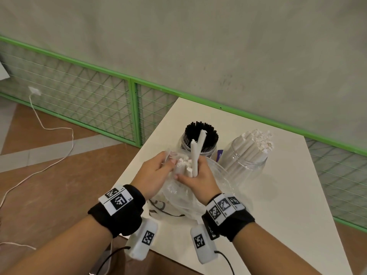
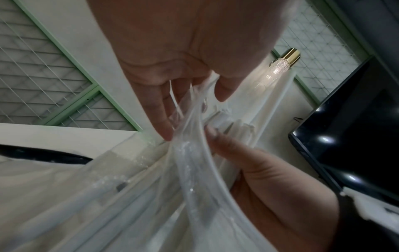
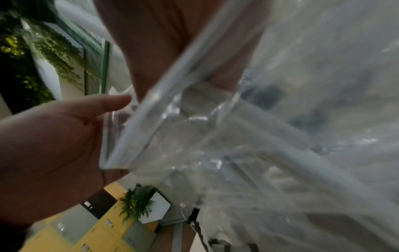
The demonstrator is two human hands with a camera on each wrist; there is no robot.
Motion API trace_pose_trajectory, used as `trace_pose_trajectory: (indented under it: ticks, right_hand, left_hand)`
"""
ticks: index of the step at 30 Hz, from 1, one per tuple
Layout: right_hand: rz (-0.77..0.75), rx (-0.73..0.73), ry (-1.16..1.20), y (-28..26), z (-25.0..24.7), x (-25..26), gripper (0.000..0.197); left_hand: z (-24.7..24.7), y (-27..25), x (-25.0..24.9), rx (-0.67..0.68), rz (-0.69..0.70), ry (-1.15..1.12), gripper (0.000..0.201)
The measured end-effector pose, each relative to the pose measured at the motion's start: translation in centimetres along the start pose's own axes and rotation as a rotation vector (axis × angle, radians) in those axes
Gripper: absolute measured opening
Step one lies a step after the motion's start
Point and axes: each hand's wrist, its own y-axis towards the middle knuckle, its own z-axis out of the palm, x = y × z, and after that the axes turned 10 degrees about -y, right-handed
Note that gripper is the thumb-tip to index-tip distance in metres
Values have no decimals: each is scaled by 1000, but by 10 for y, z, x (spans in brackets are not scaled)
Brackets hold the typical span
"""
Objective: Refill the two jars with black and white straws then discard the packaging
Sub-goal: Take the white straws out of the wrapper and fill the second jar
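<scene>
Over the white table [image 1: 288, 195] I hold up a clear plastic bag [image 1: 174, 197] of white straws. My left hand [image 1: 168, 162] pinches the bag's open rim; in the left wrist view its fingers [image 2: 166, 129] curl on the film [image 2: 185, 162]. Inside the mouth, my right hand [image 1: 190, 173] grips a few white straws [image 1: 195, 153] that stick up out of the bag. In the right wrist view the bag [image 3: 248, 136] hides most of that hand. Behind the hands stand a jar of black straws [image 1: 200, 135] and a jar of white straws [image 1: 248, 153], both packed.
A small purple object [image 1: 220, 154] shows between the two jars. The table's left edge [image 1: 147, 147] drops to a brown floor with a white cable [image 1: 53, 129]. A green mesh fence [image 1: 131, 108] and a wall run behind the table.
</scene>
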Motion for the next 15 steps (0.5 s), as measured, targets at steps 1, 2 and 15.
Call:
trace_pose_trajectory:
  ticks: [1,2,15]
  right_hand:
    - [-17,-9,4,2,2,-1,57]
    - [-27,-16,11,4,2,-2,55]
    - [-63,-39,122,3,-24,12,28]
  left_hand:
    - [0,0,0,7,12,24,10]
    - [0,0,-1,9,18,36,7]
    - [-3,8,0,-40,175,188,24]
